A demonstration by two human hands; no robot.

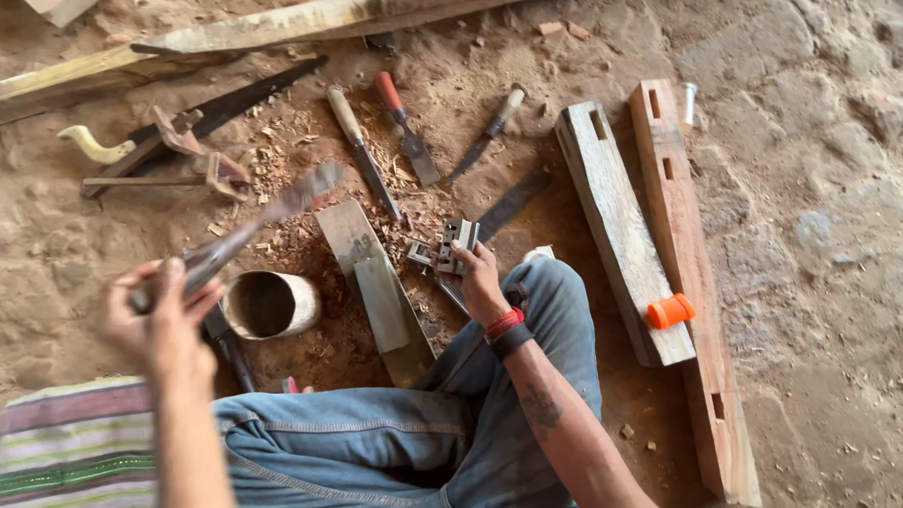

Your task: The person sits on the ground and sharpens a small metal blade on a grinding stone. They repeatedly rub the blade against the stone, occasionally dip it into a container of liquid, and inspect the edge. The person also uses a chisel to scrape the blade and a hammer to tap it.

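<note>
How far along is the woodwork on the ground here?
Done: two beams at right already show cut slots, and shavings litter the dirt. In hand: the left hand grips a blurred long tool; the right hand rests on a small metal block. Left: the flat boards by the knee look uncut.

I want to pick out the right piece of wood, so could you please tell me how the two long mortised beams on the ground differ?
The grey beam is weathered and pale; the reddish beam looks fresher and warmer in colour. The grey beam is shorter and ends near the orange cylinder resting on it; the reddish beam runs further towards the camera. They lie side by side on the dirt floor, and both have rectangular slots cut in them.
</note>
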